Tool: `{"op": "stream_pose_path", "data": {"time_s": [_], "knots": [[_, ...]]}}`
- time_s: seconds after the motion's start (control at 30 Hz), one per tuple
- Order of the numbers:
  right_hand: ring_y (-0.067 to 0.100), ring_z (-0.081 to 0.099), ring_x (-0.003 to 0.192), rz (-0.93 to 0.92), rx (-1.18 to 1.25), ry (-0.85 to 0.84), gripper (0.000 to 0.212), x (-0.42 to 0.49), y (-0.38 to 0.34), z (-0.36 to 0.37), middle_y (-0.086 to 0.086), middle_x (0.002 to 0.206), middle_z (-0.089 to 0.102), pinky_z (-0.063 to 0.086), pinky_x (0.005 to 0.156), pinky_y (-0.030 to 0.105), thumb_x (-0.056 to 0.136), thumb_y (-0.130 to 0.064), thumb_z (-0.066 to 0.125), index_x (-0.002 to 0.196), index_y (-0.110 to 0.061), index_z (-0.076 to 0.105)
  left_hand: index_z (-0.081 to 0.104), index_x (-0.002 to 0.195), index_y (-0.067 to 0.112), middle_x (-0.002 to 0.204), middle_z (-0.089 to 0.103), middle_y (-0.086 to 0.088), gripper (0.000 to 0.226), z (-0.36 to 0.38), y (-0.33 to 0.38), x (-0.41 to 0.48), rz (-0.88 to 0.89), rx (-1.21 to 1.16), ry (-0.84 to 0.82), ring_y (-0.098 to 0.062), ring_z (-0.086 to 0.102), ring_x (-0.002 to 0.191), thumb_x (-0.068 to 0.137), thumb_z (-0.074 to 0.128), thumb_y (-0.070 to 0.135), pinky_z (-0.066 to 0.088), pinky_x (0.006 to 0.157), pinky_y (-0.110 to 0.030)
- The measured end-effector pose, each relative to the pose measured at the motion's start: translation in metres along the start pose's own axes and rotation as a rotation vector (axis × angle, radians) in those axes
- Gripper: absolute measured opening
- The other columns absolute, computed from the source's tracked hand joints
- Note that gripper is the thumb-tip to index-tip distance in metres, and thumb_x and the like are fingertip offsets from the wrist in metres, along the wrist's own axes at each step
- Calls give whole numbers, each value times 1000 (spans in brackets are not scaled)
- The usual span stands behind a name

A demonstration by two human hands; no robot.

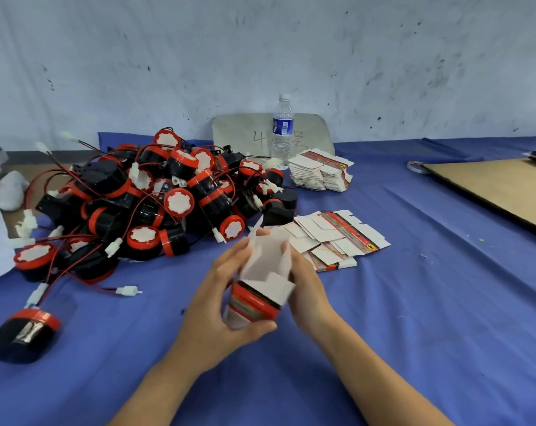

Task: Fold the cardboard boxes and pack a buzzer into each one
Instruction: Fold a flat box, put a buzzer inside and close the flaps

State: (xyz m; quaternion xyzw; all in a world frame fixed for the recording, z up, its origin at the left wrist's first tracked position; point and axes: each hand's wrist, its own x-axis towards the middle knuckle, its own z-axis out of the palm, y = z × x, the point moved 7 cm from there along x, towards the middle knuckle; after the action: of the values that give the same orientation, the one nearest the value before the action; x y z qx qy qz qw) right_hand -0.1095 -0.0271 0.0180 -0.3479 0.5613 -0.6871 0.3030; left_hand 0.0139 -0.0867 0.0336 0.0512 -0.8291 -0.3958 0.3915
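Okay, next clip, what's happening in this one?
A person is folding a small cardboard box, gripping it with the left hand and the right hand above the blue table. The box's far end is open and no buzzer shows inside. A pile of buzzers lies to the left, and flat boxes are stacked just beyond the hands.

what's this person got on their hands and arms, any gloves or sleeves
Nothing worn shows. The left hand and right hand are bare, with no gloves, rings, watch or bracelet visible. The left forearm and right forearm are uncovered to the frame's bottom edge; no sleeve is in view.
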Motion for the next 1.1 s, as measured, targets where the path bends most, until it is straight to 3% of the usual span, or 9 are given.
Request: {"op": "stream_pose_path", "data": {"time_s": [0.1, 0.17, 0.27, 0.33, 0.43, 0.57, 0.7, 0.87, 1.1], "knots": [[0, 67, 95, 86, 93, -85, 27, -4, 4, 7, -16, 99, 73, 51, 81, 23, 82, -57, 50, 94, -50, 73, 26, 146, 48, 160, 19, 7, 84, 8, 7, 1, 109, 143, -19, -9, 23, 145, 76, 71, 58, 31, 106, -10], [-1, 68, 86, 111, 134, -102, 25, -5, 7, 8, -16, 90, 74, 52, 72, 19, 78, -59, 53, 86, -49, 74, 24, 146, 47, 161, 13, 4, 81, 9, 9, 0, 165, 212, -7, -15, 22, 147, 79, 69, 55, 35, 107, -15], [10, 68, 99, 123, 252, -97, 46, -5, 2, 9, -5, 104, 74, 54, 79, 24, 75, -66, 49, 99, -37, 76, 27, 143, 48, 161, 13, 5, 73, 8, 11, -1, 189, 271, 46, -22, 29, 143, 82, 67, 49, 50, 99, -40], [19, 63, 114, 85, 315, -98, 55, -3, -7, 11, 0, 121, 68, 53, 93, 33, 77, -70, 51, 117, -36, 67, 31, 140, 44, 161, 13, 7, 65, 5, 12, 1, 180, 301, 99, -18, 29, 143, 84, 64, 44, 50, 96, -44], [26, 55, 125, 28, 307, -164, 51, -5, -12, 16, 3, 134, 59, 47, 99, 44, 85, -58, 53, 131, -37, 55, 32, 139, 38, 160, 16, 7, 63, 2, 12, 2, 173, 369, 138, -12, 27, 140, 84, 62, 41, 44, 101, -39], [28, 58, 120, 4, 324, -181, 44, -5, -11, 15, 10, 133, 60, 49, 97, 41, 88, -34, 48, 132, -31, 54, 37, 134, 34, 158, 22, 8, 57, 2, 15, 4, 171, 452, 121, -18, 34, 129, 84, 61, 45, 38, 100, -28], [30, 58, 117, -59, 299, -141, 55, -5, -18, 14, 15, 132, 59, 46, 97, 43, 78, -39, 58, 131, -26, 55, 46, 123, 27, 144, 39, 6, 47, 3, 19, 5, 177, 501, 124, -29, 42, 120, 83, 59, 47, 35, 99, -23], [37, 53, 123, -88, 229, -63, 46, -6, -14, 13, 18, 131, 57, 46, 96, 47, 80, -43, 57, 122, -26, 64, 52, 108, 25, 124, 51, 5, 33, -4, 18, 7, 158, 484, 155, -29, 48, 108, 94, 43, 54, 38, 94, -28], [31, 58, 110, -105, 187, -53, 44, -8, -15, 15, 18, 125, 58, 48, 87, 43, 81, -42, 55, 120, -25, 65, 63, 80, 10, 106, 56, 2, 56, -10, 22, 6, 134, 403, 202, -26, 51, 102, 102, 30, 49, 38, 87, -21]]}}
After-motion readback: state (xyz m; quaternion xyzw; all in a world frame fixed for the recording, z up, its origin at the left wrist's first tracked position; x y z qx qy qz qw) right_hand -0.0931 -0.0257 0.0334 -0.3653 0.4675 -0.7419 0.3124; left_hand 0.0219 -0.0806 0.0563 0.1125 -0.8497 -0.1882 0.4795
